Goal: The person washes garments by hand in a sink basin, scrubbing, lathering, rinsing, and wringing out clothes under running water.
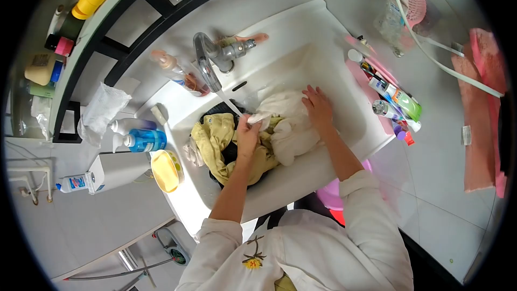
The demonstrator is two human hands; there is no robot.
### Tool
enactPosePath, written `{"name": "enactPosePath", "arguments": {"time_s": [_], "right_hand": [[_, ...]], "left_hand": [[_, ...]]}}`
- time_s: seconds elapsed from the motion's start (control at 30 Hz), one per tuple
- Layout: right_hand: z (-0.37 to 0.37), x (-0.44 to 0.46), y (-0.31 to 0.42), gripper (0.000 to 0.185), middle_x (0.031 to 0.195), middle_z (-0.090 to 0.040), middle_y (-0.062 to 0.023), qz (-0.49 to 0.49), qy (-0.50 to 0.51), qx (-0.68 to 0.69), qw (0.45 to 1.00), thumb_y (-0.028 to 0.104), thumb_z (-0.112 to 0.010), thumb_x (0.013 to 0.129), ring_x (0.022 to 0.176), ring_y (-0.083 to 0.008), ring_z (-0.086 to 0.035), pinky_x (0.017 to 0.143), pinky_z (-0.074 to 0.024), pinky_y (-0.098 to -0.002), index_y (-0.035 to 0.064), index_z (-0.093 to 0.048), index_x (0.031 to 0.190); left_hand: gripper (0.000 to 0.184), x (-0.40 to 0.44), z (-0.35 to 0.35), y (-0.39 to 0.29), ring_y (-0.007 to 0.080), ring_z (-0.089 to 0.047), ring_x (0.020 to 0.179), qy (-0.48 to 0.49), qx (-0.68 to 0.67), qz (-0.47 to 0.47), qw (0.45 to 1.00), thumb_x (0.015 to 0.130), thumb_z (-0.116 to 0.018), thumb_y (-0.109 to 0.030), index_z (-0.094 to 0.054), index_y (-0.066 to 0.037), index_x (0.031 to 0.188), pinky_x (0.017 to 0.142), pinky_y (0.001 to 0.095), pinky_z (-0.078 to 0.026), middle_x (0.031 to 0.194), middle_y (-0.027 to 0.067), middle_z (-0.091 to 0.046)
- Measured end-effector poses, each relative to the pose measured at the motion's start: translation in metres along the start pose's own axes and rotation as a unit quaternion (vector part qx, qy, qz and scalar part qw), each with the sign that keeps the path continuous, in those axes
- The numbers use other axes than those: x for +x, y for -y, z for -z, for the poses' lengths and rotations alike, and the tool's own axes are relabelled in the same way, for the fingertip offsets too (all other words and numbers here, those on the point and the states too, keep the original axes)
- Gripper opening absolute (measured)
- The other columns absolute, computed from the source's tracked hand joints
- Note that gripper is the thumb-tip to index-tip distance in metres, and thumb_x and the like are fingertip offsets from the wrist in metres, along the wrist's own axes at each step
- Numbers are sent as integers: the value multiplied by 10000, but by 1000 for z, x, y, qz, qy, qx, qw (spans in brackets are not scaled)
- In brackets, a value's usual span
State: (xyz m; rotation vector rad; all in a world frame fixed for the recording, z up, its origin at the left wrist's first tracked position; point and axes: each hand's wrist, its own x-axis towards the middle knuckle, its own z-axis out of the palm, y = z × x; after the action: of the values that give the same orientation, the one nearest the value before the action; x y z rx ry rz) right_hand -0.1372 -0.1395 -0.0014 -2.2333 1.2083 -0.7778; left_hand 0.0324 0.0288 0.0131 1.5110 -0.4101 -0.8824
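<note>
A white garment (291, 124) lies bunched in the washbasin (344, 83). My left hand (247, 136) pinches one edge of it beside the stream of water running from the faucet (209, 70). On the garment's right side rests my right hand (318, 109), its fingers apart and touching the fabric. A yellow-green garment (215, 140) lies under my left forearm, with dark cloth (229, 109) partly showing beneath it. At the pile's left edge is a small pale cloth (193, 152).
A soap dish (167, 170) and a blue pump bottle (145, 140) stand left of the basin. Tubes and bottles (396, 99) crowd a pink holder on the right. Behind the faucet runs a black-framed shelf (145, 11). A white hose (425, 48) hangs at upper right.
</note>
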Motion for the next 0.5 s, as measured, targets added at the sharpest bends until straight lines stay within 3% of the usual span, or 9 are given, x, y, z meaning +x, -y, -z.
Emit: {"name": "enactPosePath", "arguments": {"time_s": [0.07, 0.1, 0.17, 0.27, 0.37, 0.43, 0.5], "right_hand": [[21, 0, 18, 265, 1209, -607, -83, 15, 8, 48, 999, 245, -565, 880, 1090, -262, -570, 920, -429, -362, 97, -634, 1088], [27, -2, 26, 253, 1200, -611, -89, -29, 10, 120, 992, 225, -570, 877, 1061, -253, -584, 891, -443, -342, 94, -637, 1084], [36, -4, 39, 233, 1183, -618, -102, -113, 14, 263, 958, 185, -579, 872, 1004, -234, -613, 833, -473, -301, 88, -643, 1074], [48, -1, 48, 221, 1072, -661, -90, -35, -41, 266, 962, 171, -581, 872, 841, -190, -631, 724, -483, -263, 84, -647, 1064], [94, 6, 89, 223, 871, -653, -73, -122, 48, 274, 953, 182, -574, 877, 712, -141, -578, 667, -456, -255, 71, -641, 1058], [107, 12, 103, 218, 784, -607, -55, -115, 42, 325, 938, 182, -570, 877, 690, -111, -533, 652, -432, -252, 58, -635, 1044], [114, 19, 114, 204, 733, -574, -36, -87, 16, 374, 923, 176, -561, 878, 676, -89, -497, 641, -411, -244, 47, -629, 1020]], "left_hand": [[152, -15, -9, -31, 79, -511, 843, -16, -91, -34, 995, 859, -598, -24, -538, -66, 992, 751, 231, -426, 911, -19, -553], [133, -23, -12, -44, 65, -490, 818, -24, -138, -49, 989, 874, -593, -32, -528, -72, 983, 745, 215, -414, 890, -34, -536], [136, -18, -1, -59, 75, -500, 853, -34, -91, -132, 987, 882, -571, -23, -523, -56, 1004, 770, 223, -419, 928, -3, -561], [175, -36, -10, -138, 75, -497, 850, -65, -68, -189, 977, 885, -556, -20, -528, -47, 1056, 760, 215, -417, 925, -11, -555], [178, -50, -21, -202, 52, -481, 729, -57, -47, -242, 967, 891, -548, -34, -561, -44, 1068, 643, 189, -397, 858, -30, -547], [151, -57, -24, -233, 36, -465, 687, -76, -13, -267, 960, 892, -549, -41, -586, -42, 1039, 594, 179, -372, 832, -35, -546], [121, -68, -26, -269, 52, -507, 745, -84, 41, -292, 952, 895, -556, -39, -600, -42, 1007, 654, 182, -409, 880, -11, -579]]}}
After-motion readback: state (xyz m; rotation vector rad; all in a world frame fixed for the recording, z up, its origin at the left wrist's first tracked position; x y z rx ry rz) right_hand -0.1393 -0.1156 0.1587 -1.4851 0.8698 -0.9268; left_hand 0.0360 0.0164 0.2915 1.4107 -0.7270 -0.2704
